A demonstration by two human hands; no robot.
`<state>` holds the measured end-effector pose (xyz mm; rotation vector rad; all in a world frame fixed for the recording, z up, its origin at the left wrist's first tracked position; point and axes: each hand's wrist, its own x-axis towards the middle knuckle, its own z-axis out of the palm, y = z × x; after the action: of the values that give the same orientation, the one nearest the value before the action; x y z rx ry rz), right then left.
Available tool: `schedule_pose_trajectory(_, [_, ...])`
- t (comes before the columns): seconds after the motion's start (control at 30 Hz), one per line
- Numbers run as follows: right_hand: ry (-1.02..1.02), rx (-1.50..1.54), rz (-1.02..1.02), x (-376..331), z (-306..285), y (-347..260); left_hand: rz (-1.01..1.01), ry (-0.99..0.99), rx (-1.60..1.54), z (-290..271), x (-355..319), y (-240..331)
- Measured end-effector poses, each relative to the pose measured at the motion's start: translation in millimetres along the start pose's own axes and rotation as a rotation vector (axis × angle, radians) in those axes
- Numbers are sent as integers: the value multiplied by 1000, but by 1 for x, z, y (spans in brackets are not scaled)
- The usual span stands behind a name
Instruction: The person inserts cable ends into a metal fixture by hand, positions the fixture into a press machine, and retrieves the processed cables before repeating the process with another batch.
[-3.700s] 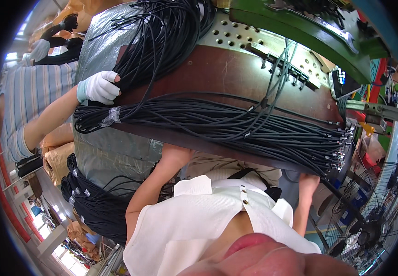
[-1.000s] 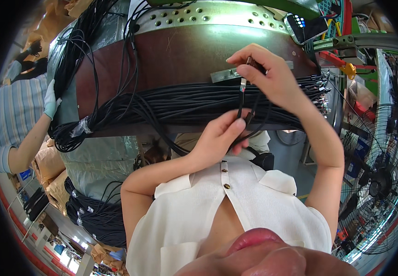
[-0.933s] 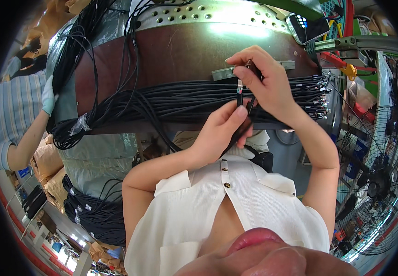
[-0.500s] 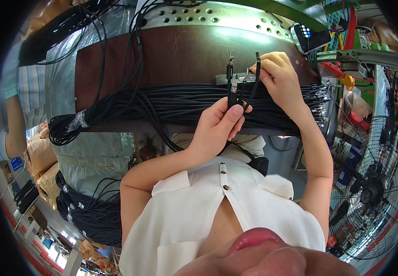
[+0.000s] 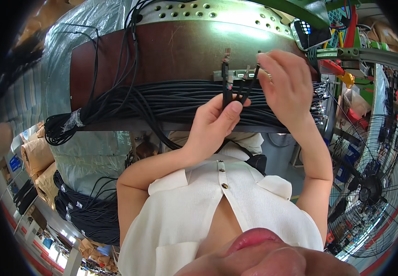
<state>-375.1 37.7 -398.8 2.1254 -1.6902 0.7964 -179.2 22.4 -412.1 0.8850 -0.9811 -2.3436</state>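
My left hand (image 5: 215, 120) is closed around several black cables (image 5: 226, 85), whose ends stand up out of the grip, spread apart. Bare metal connector parts show at some of the tips. Beside the rightmost cable end is my right hand (image 5: 288, 89), smeared by motion, with its fingers bent toward the tip. Whether those fingers grip the cable cannot be made out. Just behind the held ends lies a small metal fixture (image 5: 235, 75) with slots. Under both hands a thick bundle of black cables (image 5: 176, 99) runs across the brown work board (image 5: 176, 50).
A phone (image 5: 310, 36) lies at the far right, near a green machine frame (image 5: 295, 10). A large fan (image 5: 370, 189) stands at the right. More cable coils (image 5: 88, 209) rest at the lower left. Someone's blurred arm (image 5: 1, 140) shows at the left edge.
My right hand has shifted slightly right, its fingers loosening around the rightmost cable end. My left hand keeps its cables, now a little lower left. The other person's arm at left has moved.
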Motion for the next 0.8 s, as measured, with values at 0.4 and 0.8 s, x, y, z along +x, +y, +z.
schedule_pose_trajectory(0.4, [-279,375,204,-13,20,-4,-132,-107,-172,-17,-7,36])
schedule_pose_trajectory(0.8, [-245,193,-105,15,-14,-9,-218,-305,-76,-5,6,24])
